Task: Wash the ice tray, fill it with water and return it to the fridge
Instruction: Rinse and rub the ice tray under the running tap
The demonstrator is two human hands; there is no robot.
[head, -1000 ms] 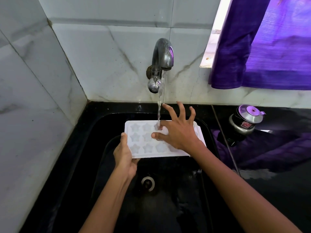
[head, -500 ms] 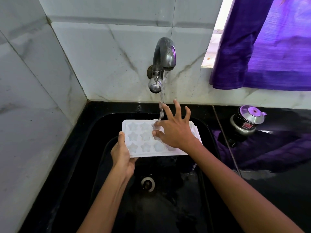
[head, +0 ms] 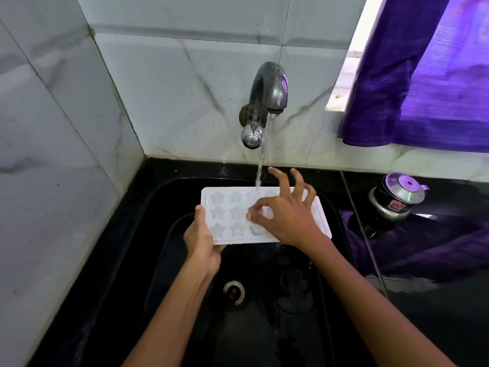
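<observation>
Head view: the ice tray (head: 227,215) lies face-up, long axis left-right, under the tap (head: 267,102); left hand (head: 202,239) grips its left edge, right hand (head: 288,215) spread, fingertips pressing the cups

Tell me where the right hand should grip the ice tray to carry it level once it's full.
Probably the short right edge of the ice tray, coming in from the right, opposite the left hand, which pinches the left end, thumb on top. The tray is long and flat, so a grip at each end should keep it level. The right hand now rests over its star cells.
</observation>
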